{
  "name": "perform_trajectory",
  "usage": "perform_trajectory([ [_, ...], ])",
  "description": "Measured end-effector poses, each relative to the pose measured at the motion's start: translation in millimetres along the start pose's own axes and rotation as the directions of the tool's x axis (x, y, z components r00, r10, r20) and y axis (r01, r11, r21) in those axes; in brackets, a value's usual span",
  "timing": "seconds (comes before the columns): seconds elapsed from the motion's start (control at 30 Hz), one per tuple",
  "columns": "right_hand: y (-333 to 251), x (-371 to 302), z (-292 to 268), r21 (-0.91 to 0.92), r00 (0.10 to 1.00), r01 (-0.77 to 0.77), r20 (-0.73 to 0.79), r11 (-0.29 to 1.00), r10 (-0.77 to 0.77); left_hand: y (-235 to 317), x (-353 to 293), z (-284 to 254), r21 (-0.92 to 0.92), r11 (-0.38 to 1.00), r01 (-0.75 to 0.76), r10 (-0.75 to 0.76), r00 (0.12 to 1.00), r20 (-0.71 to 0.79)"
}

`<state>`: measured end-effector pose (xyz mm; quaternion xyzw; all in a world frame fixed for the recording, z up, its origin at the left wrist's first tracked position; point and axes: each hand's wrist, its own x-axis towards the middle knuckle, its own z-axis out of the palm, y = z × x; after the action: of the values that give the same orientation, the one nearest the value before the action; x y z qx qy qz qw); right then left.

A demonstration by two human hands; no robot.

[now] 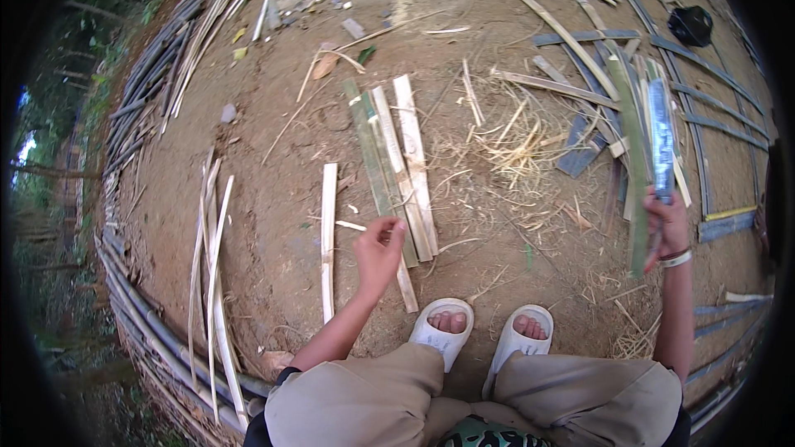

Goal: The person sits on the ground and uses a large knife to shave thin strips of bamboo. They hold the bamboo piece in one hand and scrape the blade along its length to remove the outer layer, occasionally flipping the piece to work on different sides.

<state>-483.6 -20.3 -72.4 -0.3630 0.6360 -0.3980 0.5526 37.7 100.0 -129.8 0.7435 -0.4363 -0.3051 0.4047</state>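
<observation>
My left hand (379, 250) reaches out over the dirt and pinches a thin pale bamboo sliver (351, 225) between thumb and fingers, beside a bundle of split bamboo slats (397, 157) lying in front of me. My right hand (667, 228) is raised at the right and grips the handle of a long flat blade (661, 136) that points away from me. A green bamboo strip (636, 174) stands along that blade; whether the hand also holds it I cannot tell.
A single pale slat (329, 236) lies left of the bundle, several long thin strips (211, 281) further left. Shavings (513, 145) litter the middle. More strips (580, 50) lie far right, a black object (691, 25) beyond. My feet in white sandals (484, 333) rest below.
</observation>
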Motion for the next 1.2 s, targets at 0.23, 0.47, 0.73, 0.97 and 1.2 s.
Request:
perform_trajectory([
  [0.23,-4.3,80.1,-89.4,-0.452,0.98,0.015,-0.169,0.892,-0.103,-21.5,39.4,-23.8,0.327,0.931,0.161,-0.11,0.979,-0.169],
  [0.47,43.5,55.8,-68.8,-0.49,0.957,0.033,-0.234,0.871,-0.169,-30.4,29.5,1.0,0.457,0.882,0.111,-0.078,0.993,-0.09],
  [0.73,49.1,4.6,13.1,-0.461,0.986,0.088,-0.087,0.883,-0.144,-28.9,26.2,-18.2,-0.417,0.818,0.397,-0.447,0.894,-0.027],
  [0.97,39.1,-12.5,76.4,-0.427,0.997,0.078,0.035,0.901,-0.07,-10.2,17.5,-86.5,-0.443,0.861,0.25,-0.339,0.931,-0.134],
  [1.2,-2.0,-56.9,117.4,-0.664,0.915,0.397,0.228,0.634,-0.333,113.5,-28.1,-115.1,-0.442,0.744,0.501,-0.37,0.86,0.352],
])
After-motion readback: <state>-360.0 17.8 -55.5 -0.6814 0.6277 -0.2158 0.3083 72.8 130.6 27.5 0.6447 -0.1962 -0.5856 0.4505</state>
